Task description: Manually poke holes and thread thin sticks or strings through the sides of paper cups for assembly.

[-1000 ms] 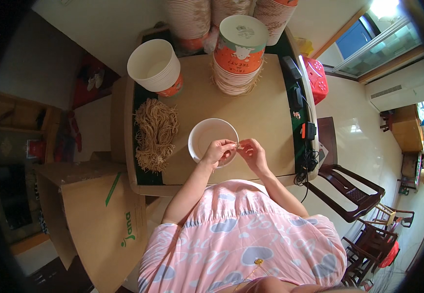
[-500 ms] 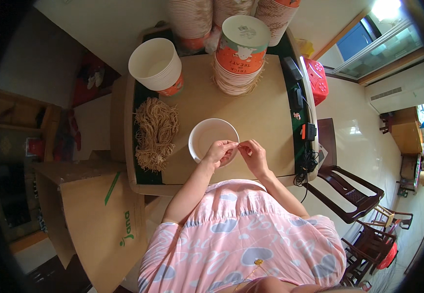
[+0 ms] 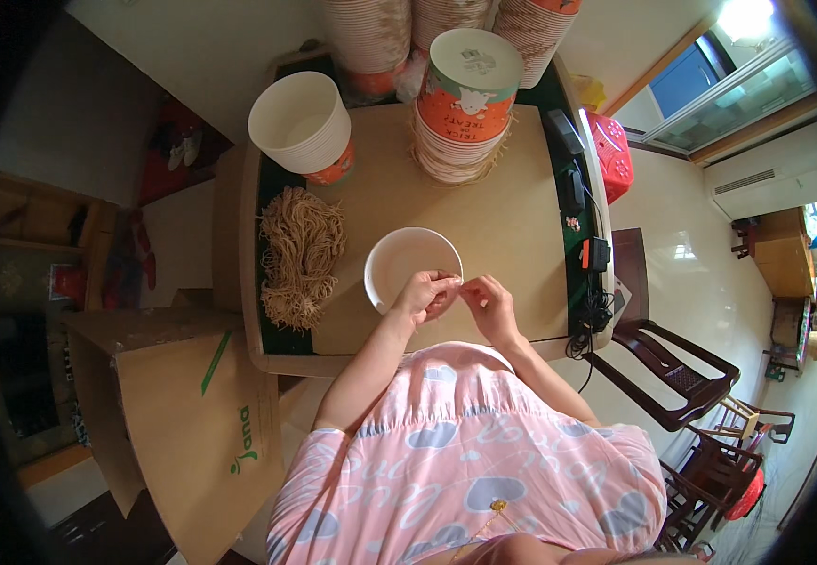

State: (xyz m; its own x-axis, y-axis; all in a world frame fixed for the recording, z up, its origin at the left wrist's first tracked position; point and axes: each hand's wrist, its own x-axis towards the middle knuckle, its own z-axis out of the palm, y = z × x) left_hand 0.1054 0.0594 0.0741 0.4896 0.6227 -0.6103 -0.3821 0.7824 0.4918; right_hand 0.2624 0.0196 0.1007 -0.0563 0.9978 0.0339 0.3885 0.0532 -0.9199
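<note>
The white paper bucket (image 3: 401, 252), taken as landmark, stands open end up on the brown cardboard sheet (image 3: 512, 235), directly before the wearer. The left hand (image 3: 424, 296) reaches across the bucket's near right opening, thumb and forefinger pressed together at the right rim. The right hand (image 3: 490, 308) is just outside that rim, thumb and forefinger likewise drawn together, fingertips almost meeting the left's. Whatever lies between either pair is too small to make out. Left of the bucket lies a beige twine bundle (image 3: 302, 256); beyond it stand a nested bucket stack (image 3: 300, 122), far left, and an upturned bucket stack (image 3: 465, 108), far right. In this inspector's judgement, the step is fine fingertip work at the rim. Recommended: steady the bucket wall with the left fingers, work close to the edge with the right, and pull gently, lest the paper crease or tear.
</note>
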